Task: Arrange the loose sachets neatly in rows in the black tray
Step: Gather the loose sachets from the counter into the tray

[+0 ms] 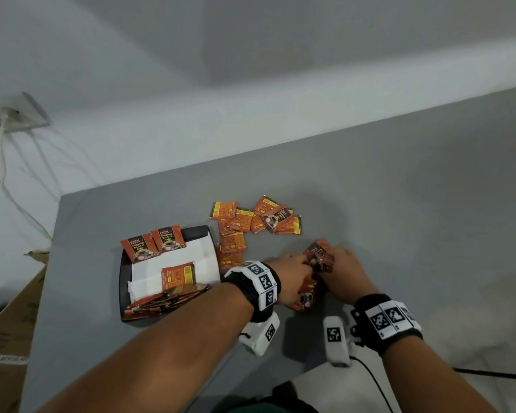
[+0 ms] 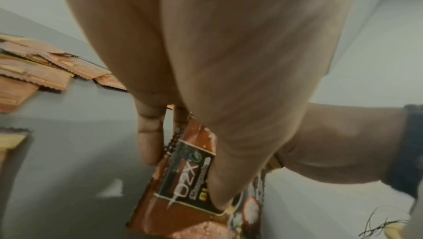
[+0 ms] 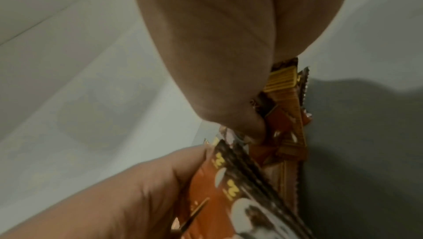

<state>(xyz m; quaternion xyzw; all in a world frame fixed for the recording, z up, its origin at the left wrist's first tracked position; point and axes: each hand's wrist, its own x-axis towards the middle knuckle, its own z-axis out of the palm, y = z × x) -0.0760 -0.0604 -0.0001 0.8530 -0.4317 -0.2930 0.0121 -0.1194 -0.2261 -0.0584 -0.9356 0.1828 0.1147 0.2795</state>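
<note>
Both hands meet over a bundle of orange-and-black sachets point(image 1: 318, 257) standing on edge on the grey table. My left hand point(image 1: 295, 275) grips the bundle from the left, thumb across a sachet's printed face point(image 2: 187, 185). My right hand point(image 1: 340, 269) pinches the same stack point(image 3: 281, 134) from the right. The black tray point(image 1: 125, 281), lined with white paper, lies to the left. It holds two sachets point(image 1: 152, 244) leaning at its far end, one flat sachet point(image 1: 178, 274) in the middle and a fanned row point(image 1: 164, 302) along its near edge. Loose sachets point(image 1: 251, 222) lie scattered behind the hands.
A cardboard box point(image 1: 6, 332) stands beside the table's left edge. A wall socket with white cables point(image 1: 9, 114) is at far left. A black cable point(image 1: 376, 380) runs off the table's near edge below my right wrist.
</note>
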